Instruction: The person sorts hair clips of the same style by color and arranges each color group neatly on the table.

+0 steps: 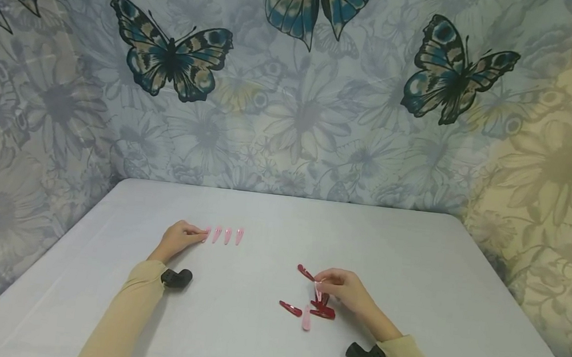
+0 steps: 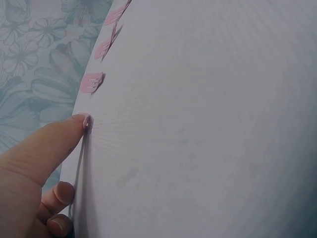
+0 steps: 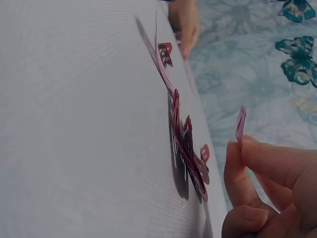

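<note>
My left hand (image 1: pixel 180 238) pinches a pink snap hair clip (image 1: pixel 206 234) at the left end of a short row of pink clips. In the left wrist view that clip's edge (image 2: pixel 88 123) shows right at the thumb tip. Off to the right, my right hand (image 1: pixel 345 289) holds another pink hair clip (image 3: pixel 240 124) between thumb and index finger, raised above the table. Below and around it lie several dark red hair clips (image 1: pixel 323 313), some overlapping. One more pink clip (image 1: pixel 306 319) lies in front of them.
The white table (image 1: pixel 229 334) reaches back to a cloth backdrop (image 1: pixel 299 145) printed with butterflies and flowers. Three further pink clips (image 1: pixel 227 236) lie spaced apart beside the left hand. Each wrist carries a black camera (image 1: pixel 176 278).
</note>
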Available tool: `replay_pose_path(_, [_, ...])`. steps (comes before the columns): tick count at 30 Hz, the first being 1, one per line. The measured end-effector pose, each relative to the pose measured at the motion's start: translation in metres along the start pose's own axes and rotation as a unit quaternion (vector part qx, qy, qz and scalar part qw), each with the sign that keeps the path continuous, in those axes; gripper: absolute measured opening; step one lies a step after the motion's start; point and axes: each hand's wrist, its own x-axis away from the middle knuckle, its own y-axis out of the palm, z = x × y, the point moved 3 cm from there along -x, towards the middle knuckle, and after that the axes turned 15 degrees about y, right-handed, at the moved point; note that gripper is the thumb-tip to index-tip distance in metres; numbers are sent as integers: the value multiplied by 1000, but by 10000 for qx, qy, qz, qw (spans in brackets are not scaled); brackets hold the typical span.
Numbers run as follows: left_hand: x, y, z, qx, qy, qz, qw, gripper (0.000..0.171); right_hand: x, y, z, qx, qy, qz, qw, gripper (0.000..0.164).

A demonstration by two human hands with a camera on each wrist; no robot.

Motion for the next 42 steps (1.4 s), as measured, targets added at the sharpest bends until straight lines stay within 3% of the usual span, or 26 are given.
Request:
replay_pose_path(6, [-1,-1,-3,-43,31,-11,10000,24,-3,1,-1,73,-115,-4,9999,18])
replay_pose_path(13, [0,4,-2,-59,-30,14,10000,24,-3,-5,-3,405,-266,347,9982,14])
replay_pose_path(24, [0,2,-5,-163,113,69,9998,23,-17,-6,-30,887,-605,428,9933,13])
replay_pose_path(30, [-1,2,-7,-146,84,42,9998,24,-32,-3,-37,1058,-371,405,9929,12])
replay_pose_path(38, [-1,2,-7,-82,44,25,10000,24,-47,6,-39,1365,-248,-25,9903,13])
replay_pose_path(42, [0,2,-6,-106,53,52,9999,23,-50,8,-45,1324,-188,24,9910,15])
